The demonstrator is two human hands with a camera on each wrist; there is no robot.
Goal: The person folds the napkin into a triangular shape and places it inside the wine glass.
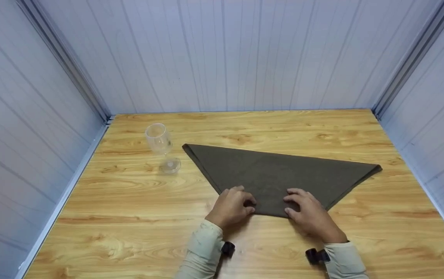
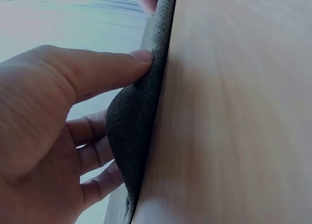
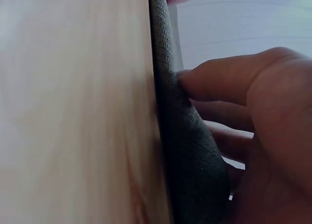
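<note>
A dark olive-brown cloth napkin (image 1: 280,170), folded into a wide shape with two pointed ends, lies flat on the wooden table. My left hand (image 1: 233,205) is at the left part of its near edge. In the left wrist view its thumb (image 2: 141,58) presses the folded edge, with the other fingers beyond the cloth. My right hand (image 1: 309,213) grips the same edge farther right. The right wrist view shows the right thumb (image 3: 195,82) against the rolled edge (image 3: 170,87), the fingers partly hidden behind the cloth.
A clear stemmed wine glass (image 1: 159,138) stands upright to the left of the napkin. The wood-grain table (image 1: 129,217) is bordered by pale panel walls (image 1: 241,58) at the back and both sides. Small dark devices (image 1: 228,249) are worn at both wrists.
</note>
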